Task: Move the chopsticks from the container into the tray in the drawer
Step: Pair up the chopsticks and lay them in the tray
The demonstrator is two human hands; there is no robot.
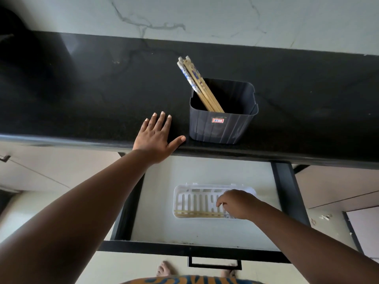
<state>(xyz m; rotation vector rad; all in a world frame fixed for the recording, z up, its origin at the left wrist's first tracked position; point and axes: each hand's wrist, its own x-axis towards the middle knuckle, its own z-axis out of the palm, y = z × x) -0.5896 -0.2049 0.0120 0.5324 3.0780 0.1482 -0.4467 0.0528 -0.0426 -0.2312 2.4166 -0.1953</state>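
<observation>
Chopsticks [196,83], bundled: stood in the dark container [222,124], leaned toward its far left corner, with the upper ends raised well above the rim. Some are plain wood; others are patterned blue and white near the top.

Container: square, ribbed, dark grey, marked with a small red and white label on the near wall. It is placed on the black bench [82,89], near the front edge.

Chopsticks, loose [199,214]: laid flat along the near side of the white tray [184,199], lengthwise, left to right.

Tray: slotted white plastic, set on the pale floor of the open drawer [160,201] below the bench. The drawer is framed in black and fitted with a black handle [214,263] at the front.

Left hand [158,136]: pressed flat on the bench just left of the container, fingers [162,119] spread and straight, thumb pointed toward the container but not touching it.

Right hand [238,203]: held over the right end of the tray, fingers [220,201] curled downward toward the slots. Whether anything is pinched cannot be told.

Bare feet [164,269] are seen on the floor beneath the drawer front.
</observation>
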